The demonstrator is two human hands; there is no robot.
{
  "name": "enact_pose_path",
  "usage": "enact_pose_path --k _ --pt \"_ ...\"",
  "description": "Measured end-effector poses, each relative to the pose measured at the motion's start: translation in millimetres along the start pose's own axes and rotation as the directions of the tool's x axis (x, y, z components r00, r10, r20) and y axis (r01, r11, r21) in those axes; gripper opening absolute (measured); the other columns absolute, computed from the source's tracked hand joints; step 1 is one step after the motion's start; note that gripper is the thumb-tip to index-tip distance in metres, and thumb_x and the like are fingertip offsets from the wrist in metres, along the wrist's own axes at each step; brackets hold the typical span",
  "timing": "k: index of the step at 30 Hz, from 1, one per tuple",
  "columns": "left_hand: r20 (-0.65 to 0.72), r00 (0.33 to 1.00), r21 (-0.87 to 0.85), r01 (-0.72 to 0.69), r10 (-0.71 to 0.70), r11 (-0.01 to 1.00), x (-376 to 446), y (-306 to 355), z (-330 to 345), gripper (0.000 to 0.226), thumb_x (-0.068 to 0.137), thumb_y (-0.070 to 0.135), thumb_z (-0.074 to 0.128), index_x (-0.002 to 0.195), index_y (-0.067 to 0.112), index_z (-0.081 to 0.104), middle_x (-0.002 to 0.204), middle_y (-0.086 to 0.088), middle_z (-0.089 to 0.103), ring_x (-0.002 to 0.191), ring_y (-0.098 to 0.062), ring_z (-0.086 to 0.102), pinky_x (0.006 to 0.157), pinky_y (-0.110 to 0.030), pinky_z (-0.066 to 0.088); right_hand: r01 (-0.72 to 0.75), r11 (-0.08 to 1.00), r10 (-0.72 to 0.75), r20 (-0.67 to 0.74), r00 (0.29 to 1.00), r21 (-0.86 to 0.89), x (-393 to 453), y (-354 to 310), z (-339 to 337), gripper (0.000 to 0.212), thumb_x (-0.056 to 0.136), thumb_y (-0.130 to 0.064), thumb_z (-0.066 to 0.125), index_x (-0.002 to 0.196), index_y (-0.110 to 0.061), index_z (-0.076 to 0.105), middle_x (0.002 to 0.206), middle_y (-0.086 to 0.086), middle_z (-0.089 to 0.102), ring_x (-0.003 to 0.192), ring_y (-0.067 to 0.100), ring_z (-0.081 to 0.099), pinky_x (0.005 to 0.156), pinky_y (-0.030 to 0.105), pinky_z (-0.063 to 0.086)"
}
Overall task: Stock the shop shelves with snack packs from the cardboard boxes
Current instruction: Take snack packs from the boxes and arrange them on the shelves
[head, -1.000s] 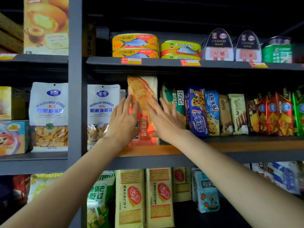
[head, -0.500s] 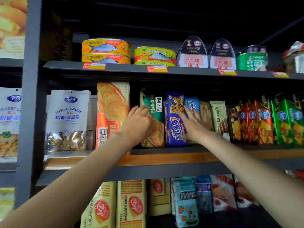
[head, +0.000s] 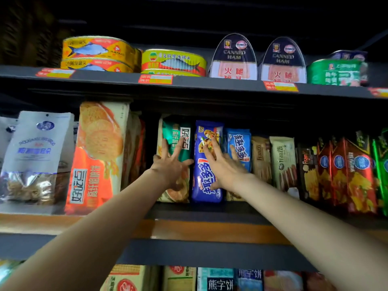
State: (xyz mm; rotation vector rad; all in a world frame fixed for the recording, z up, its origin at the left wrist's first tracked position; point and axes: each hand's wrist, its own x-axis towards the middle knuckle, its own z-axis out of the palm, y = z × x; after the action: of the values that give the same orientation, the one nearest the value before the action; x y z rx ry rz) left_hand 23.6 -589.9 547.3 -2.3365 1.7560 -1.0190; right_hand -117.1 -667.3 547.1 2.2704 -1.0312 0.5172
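Both my arms reach up to the middle shelf [head: 189, 229]. My left hand [head: 171, 164] has its fingers spread straight against the front of a green biscuit pack [head: 175, 135] that stands upright. My right hand [head: 222, 166] lies with straight fingers on a dark blue cookie pack [head: 206, 185] and touches the lighter blue pack [head: 240, 143] beside it. Neither hand grips anything. An orange biscuit pack [head: 98, 156] stands upright to the left, with a dark gap between it and the green pack. No cardboard box is in view.
A white roughage snack bag [head: 35, 154] stands at far left. Wafer packs [head: 283, 162] and red packs [head: 350, 175] fill the shelf to the right. Fish tins [head: 98, 53] and canned ham [head: 233, 57] sit on the shelf above. More biscuit packs [head: 216, 280] line the shelf below.
Both hands left the orange biscuit pack and moved right to the green and dark blue packs. The view has shifted right and closer, and the fingers now spread wider.
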Motion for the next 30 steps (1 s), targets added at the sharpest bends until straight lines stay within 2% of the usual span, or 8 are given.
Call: enact_pose_path --k 4,7,11,19,23,30 --pt "-0.011 0.999 0.007 0.037 -0.037 0.999 2.4 1.7 0.2 0.090 0.082 0.040 0.065 0.147 0.035 0.003 0.147 -0.012 -0.038 0.135 -0.052 -0.017 0.108 -0.053 0.031 0.070 0.997 -0.069 -0.039 0.997 0.024 4.0 0.5 -1.4 0.119 0.076 -0.029 0.076 0.148 -0.014 -0.017 0.150 0.014 -0.032 0.143 0.036 0.012 0.114 0.045 -0.008" --pt "-0.040 0.999 0.017 0.034 -0.033 0.999 4.8 -2.1 4.7 0.088 0.083 0.039 0.065 0.147 0.034 0.005 0.148 -0.012 -0.036 0.136 -0.051 -0.015 0.109 -0.054 0.028 0.087 0.995 -0.084 -0.048 0.995 0.052 7.3 1.3 2.1 0.119 0.075 -0.029 0.077 0.148 -0.015 -0.017 0.149 0.011 -0.036 0.144 0.038 0.006 0.115 0.048 -0.004" --pt "-0.046 0.999 0.035 0.022 -0.021 0.999 7.1 -7.7 10.1 0.088 0.084 0.037 0.064 0.147 0.033 0.003 0.149 -0.013 -0.034 0.136 -0.050 -0.017 0.111 -0.056 0.023 0.099 0.995 -0.098 -0.053 0.994 0.016 8.8 -1.3 4.7 0.118 0.076 -0.030 0.076 0.148 -0.013 -0.016 0.149 0.014 -0.035 0.143 0.039 0.009 0.113 0.048 -0.009" --pt "-0.007 0.995 0.048 -0.103 0.103 0.994 6.1 -11.7 8.3 0.078 0.085 0.033 0.063 0.146 0.033 0.014 0.150 -0.011 -0.033 0.136 -0.047 -0.022 0.112 -0.056 0.018 0.030 0.999 -0.031 -0.057 0.998 -0.016 2.2 5.1 -0.3 0.117 0.074 -0.040 0.075 0.149 -0.017 -0.012 0.154 0.014 -0.024 0.142 0.033 0.020 0.112 0.055 -0.009" --pt "0.002 0.983 0.014 -0.186 0.186 0.982 8.7 -15.7 9.9 0.069 0.085 0.022 0.063 0.142 0.032 0.024 0.152 -0.005 -0.030 0.136 -0.044 -0.025 0.115 -0.055 0.014 0.019 1.000 -0.021 -0.077 0.997 -0.018 0.6 8.7 -2.9 0.116 0.074 -0.040 0.076 0.150 -0.021 -0.010 0.156 0.010 -0.021 0.143 0.029 0.018 0.110 0.054 -0.014" --pt "0.026 0.955 0.063 -0.298 0.297 0.952 18.6 -25.8 17.3 0.065 0.084 0.023 0.064 0.138 0.031 0.030 0.155 -0.003 -0.019 0.134 -0.045 -0.027 0.115 -0.056 0.009 0.020 0.997 -0.026 -0.071 0.997 -0.079 7.3 7.4 -4.6 0.114 0.074 -0.042 0.075 0.150 -0.022 -0.008 0.156 0.010 -0.019 0.144 0.028 0.015 0.110 0.050 -0.016"
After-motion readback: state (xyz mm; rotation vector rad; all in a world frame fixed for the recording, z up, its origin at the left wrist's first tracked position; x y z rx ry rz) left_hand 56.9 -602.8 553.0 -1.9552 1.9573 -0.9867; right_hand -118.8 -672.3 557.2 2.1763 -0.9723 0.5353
